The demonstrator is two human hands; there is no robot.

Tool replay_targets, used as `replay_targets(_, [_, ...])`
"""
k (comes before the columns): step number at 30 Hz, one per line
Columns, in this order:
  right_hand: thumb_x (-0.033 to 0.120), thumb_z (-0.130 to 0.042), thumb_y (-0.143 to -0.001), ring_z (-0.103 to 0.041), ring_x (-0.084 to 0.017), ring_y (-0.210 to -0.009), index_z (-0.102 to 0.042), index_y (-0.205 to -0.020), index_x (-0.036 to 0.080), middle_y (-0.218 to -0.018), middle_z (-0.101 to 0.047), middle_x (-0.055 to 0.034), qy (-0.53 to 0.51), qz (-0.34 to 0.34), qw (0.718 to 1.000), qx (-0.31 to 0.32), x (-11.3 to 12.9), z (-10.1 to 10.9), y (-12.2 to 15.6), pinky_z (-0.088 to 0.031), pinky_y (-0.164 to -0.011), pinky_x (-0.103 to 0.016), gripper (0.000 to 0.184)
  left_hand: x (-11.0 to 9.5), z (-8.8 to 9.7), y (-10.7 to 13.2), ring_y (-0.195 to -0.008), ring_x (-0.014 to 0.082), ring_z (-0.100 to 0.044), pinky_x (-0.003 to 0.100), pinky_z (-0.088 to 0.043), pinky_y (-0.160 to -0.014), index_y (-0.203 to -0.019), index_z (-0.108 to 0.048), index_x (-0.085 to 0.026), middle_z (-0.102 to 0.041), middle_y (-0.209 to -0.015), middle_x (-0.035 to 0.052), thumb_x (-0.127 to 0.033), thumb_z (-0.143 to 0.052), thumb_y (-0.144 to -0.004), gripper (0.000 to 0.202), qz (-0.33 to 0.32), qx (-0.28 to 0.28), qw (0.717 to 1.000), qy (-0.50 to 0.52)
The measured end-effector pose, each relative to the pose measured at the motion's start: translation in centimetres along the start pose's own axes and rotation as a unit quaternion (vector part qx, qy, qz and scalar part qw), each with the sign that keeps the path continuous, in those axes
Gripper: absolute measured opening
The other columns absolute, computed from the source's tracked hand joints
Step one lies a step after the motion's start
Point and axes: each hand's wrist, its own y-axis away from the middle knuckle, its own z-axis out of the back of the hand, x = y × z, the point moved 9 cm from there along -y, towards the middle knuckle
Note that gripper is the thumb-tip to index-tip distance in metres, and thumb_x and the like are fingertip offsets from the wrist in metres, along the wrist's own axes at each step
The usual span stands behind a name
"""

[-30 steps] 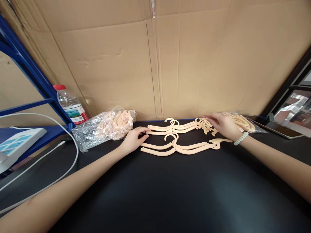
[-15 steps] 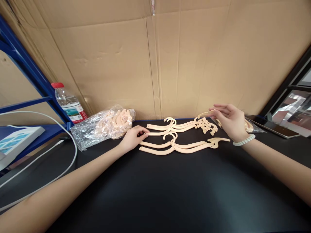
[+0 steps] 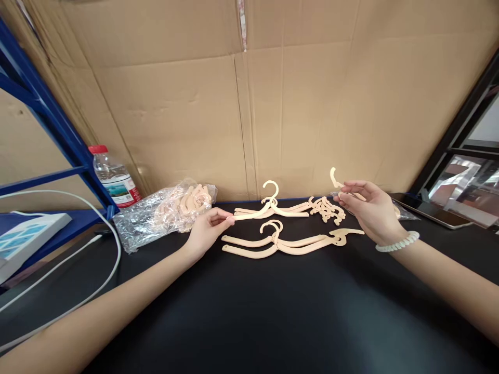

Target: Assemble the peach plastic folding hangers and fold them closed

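My left hand [image 3: 206,228] pinches the left end of a cream folding hanger [image 3: 253,215], raised with its hook upward. My right hand [image 3: 370,210], wearing a beaded bracelet, has thumb and fingers closed on a small cream hook piece [image 3: 333,176], whose curved end sticks up. More hanger parts lie behind the raised hanger, partly hidden by it. In front of it rest two hangers [image 3: 253,254] side by side, with a flat hooked piece [image 3: 340,237] at their right end. A heap of small hooks [image 3: 326,209] lies between the hangers and my right hand.
On the left are a clear plastic bag [image 3: 142,221] of cream parts, a red-capped bottle [image 3: 117,179], a white cable [image 3: 117,249] and a blue shelf frame [image 3: 54,130]. A phone [image 3: 432,212] lies far right. Cardboard [image 3: 312,104] stands behind the black tabletop [image 3: 249,311].
My left hand has lifted the hanger, and its hook now points up. My right hand has turned, bringing the hook piece upright. The camera view has shifted slightly.
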Motion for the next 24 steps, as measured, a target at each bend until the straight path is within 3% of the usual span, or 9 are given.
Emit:
replay_targets(7, [0.017, -0.09, -0.054, -0.069, -0.015, -0.08, -0.057, -0.105, 0.029, -0.088, -0.064, 0.0039, -0.088, -0.099, 0.991, -0.006, -1.4, -0.6, 1.1, -0.059, -0.085, -0.031, 0.062, -0.2, -0.7, 1.3, -0.082, 0.0181, -0.068, 0.03, -0.053, -0.078, -0.075, -0.067, -0.018, -0.075, -0.086, 0.0044, -0.033, -0.084, -0.066, 0.025, 0.032, -0.009, 0.994, 0.106])
replay_targets(10, [0.02, -0.09, -0.055, -0.068, -0.017, -0.089, -0.062, -0.097, 0.025, -0.082, -0.067, 0.002, -0.102, -0.137, 0.984, 0.052, -2.3, -1.8, 1.5, -0.057, -0.091, -0.03, 0.05, -0.1, -1.0, 1.5, -0.08, 0.0164, -0.068, 0.028, -0.053, -0.077, -0.07, -0.067, -0.018, -0.075, -0.083, 0.0032, -0.03, -0.086, -0.064, 0.024, 0.042, -0.009, 0.988, 0.147])
replay_targets(13, [0.025, -0.09, -0.059, -0.067, -0.021, -0.102, -0.066, -0.079, 0.021, -0.089, -0.069, -0.0021, -0.089, -0.156, 0.978, 0.104, -2.8, -2.7, 1.8, -0.054, -0.097, -0.027, 0.031, 0.1, -0.9, 1.5, -0.078, 0.0146, -0.067, 0.027, -0.052, -0.078, -0.066, -0.065, -0.018, -0.074, -0.082, 0.0024, -0.029, -0.088, -0.062, 0.026, 0.052, -0.015, 0.981, 0.185])
replay_targets(15, [0.027, -0.09, -0.061, -0.066, -0.022, -0.106, -0.067, -0.072, 0.02, -0.093, -0.07, -0.0026, -0.084, -0.16, 0.975, 0.128, -2.9, -3.1, 2.0, -0.052, -0.099, -0.026, 0.027, 0.2, -0.8, 1.5, -0.077, 0.014, -0.067, 0.026, -0.051, -0.079, -0.064, -0.065, -0.017, -0.074, -0.081, 0.002, -0.029, -0.089, -0.059, 0.027, 0.06, -0.019, 0.976, 0.207])
replay_targets(19, [0.034, -0.088, -0.066, -0.067, -0.022, -0.102, -0.07, -0.08, 0.021, -0.095, -0.07, -0.0027, -0.055, -0.169, 0.97, 0.165, -2.6, -3.5, 2.5, -0.053, -0.098, -0.03, 0.025, 0.5, -0.7, 1.4, -0.076, 0.0126, -0.066, 0.024, -0.051, -0.078, -0.062, -0.066, -0.018, -0.073, -0.077, 0.0008, -0.029, -0.091, -0.056, 0.028, 0.073, -0.025, 0.969, 0.235])
replay_targets(24, [0.035, -0.082, -0.074, -0.064, -0.021, -0.1, -0.067, -0.072, 0.021, -0.085, -0.062, -0.0003, -0.032, -0.186, 0.951, 0.244, -1.8, -4.4, 2.9, -0.05, -0.1, -0.034, 0.021, 0.6, -0.9, 1.4, -0.076, 0.0121, -0.065, 0.022, -0.05, -0.078, -0.061, -0.066, -0.017, -0.074, -0.078, 0.0017, -0.027, -0.092, -0.055, 0.028, 0.082, -0.021, 0.965, 0.247])
